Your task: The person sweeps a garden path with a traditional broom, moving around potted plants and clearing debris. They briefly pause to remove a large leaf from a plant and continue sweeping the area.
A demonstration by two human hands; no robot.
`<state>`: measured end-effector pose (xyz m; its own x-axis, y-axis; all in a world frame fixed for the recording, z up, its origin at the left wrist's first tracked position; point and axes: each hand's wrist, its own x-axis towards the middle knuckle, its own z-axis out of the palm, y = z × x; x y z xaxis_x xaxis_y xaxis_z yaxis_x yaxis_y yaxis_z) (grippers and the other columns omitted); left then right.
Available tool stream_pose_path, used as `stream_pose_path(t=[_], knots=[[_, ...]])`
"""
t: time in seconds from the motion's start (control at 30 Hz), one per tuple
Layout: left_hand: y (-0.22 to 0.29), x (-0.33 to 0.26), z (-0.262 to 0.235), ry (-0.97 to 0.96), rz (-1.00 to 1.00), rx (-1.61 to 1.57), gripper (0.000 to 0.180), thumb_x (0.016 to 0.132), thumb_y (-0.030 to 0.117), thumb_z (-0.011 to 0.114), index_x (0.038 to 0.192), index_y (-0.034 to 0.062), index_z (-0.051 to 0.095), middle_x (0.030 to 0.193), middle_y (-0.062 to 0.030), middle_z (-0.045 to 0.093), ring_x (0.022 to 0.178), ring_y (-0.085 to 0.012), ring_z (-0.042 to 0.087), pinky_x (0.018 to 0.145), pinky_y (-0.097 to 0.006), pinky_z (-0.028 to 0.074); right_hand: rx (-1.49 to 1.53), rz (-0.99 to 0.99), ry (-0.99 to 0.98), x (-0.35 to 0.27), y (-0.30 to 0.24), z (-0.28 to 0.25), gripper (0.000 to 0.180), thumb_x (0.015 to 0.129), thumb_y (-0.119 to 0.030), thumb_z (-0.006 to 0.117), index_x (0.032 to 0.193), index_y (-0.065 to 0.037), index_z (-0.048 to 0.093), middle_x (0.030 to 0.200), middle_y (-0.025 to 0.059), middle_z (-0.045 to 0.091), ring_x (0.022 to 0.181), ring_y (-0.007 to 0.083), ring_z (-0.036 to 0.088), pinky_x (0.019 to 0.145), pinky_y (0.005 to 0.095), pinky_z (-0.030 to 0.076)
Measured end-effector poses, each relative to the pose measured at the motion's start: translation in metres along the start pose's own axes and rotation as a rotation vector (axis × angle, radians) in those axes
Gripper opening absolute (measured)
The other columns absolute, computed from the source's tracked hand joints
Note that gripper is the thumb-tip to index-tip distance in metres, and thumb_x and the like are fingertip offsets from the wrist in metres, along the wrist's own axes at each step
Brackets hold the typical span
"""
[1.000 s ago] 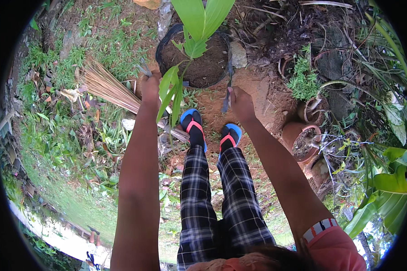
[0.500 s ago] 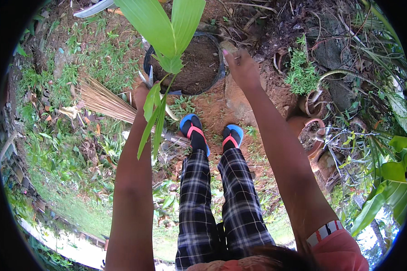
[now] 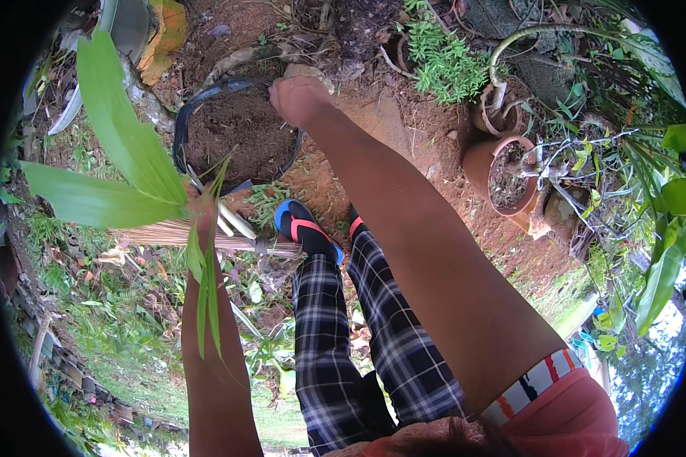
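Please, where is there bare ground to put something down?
The reddish soil between the right forearm and the terracotta pot looks mostly bare. Around the left hand it is crowded: green leaves, stick bundle, black planter.

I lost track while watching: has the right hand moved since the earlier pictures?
Yes: against the black pot, the right hand has moved forward, from its near right to its far right.

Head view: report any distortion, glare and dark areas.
Head view: black fills all four corners, and the ground at lower left bends along the rim; head view: the background at lower right looks washed out.
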<state>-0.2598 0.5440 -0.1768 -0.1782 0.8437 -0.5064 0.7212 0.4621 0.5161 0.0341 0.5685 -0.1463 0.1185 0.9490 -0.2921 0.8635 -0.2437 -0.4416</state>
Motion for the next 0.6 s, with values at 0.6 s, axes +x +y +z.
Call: stream_pose_path(t=[0.6], knots=[[0.137,-0.134,0.023,-0.590,0.570,0.172,0.013,0.069,0.007,0.057,0.080,0.0002,0.056,0.057,-0.0119,0.052,0.050,-0.0209,0.050,0.050,-0.033,0.041,0.345,0.524,0.069,-0.268,0.097,-0.036,0.026,0.082,-0.024,0.053,0.066,-0.003,0.053,0.057,0.0152,0.052,0.052,0.0325,0.054,0.050,0.0395,0.043]])
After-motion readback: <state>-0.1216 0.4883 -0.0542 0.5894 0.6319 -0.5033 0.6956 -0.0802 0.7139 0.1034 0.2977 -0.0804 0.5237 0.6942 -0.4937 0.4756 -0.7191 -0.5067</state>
